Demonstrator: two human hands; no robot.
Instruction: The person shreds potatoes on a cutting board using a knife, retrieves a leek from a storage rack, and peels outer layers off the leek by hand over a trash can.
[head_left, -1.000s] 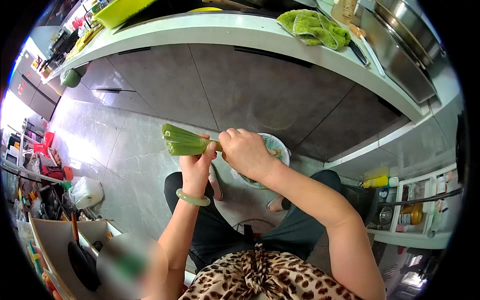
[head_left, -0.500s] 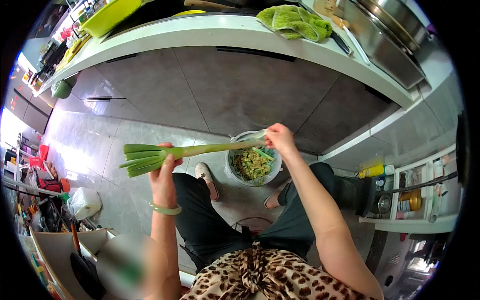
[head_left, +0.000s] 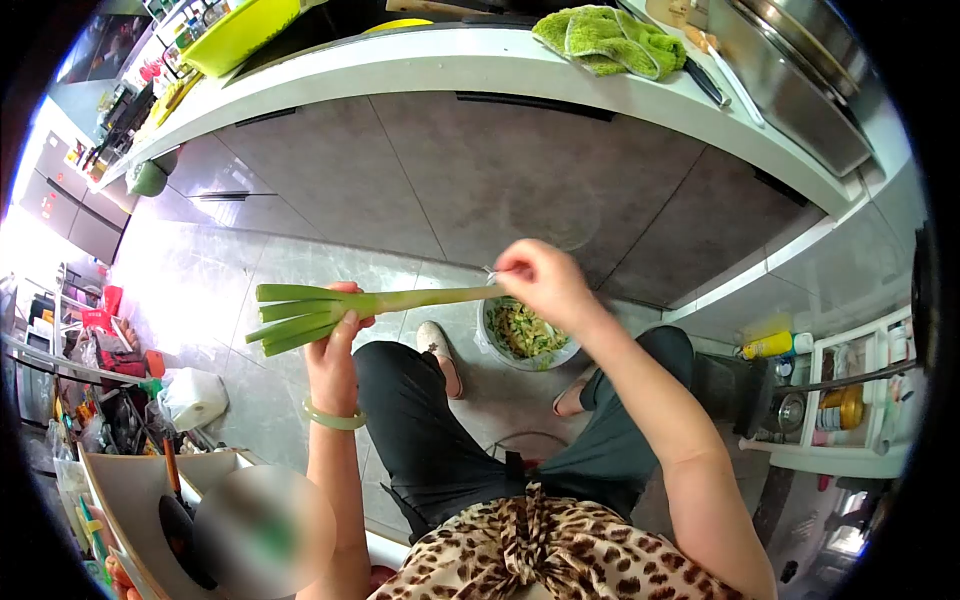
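Note:
A long leek (head_left: 425, 298) lies level across my view, its cut green leaves fanned to the left and its pale stem pointing right. My left hand (head_left: 335, 335) is closed around it where the leaves meet the stem. My right hand (head_left: 545, 285), slightly blurred, is closed at the thin pale end and hides the tip. Whether those fingertips also pinch a strip of outer skin I cannot tell. Below the right hand, a lined bucket (head_left: 572, 352) on the floor holds chopped green and yellowish scraps (head_left: 525, 332).
Ahead runs a white counter (head_left: 400, 62) above grey cabinets, bearing a green cloth (head_left: 610, 42), a knife (head_left: 707, 83) and a steel basin (head_left: 790, 95). At right stands a white rack (head_left: 870, 370) with bottles. An open box (head_left: 125, 480) and cluttered shelves (head_left: 75, 365) are at left.
My right hand has shifted left and turned, now covering the leek's pale end. The whitish strip seen near it is no longer visible. My left hand keeps its grip; the view has shifted slightly.

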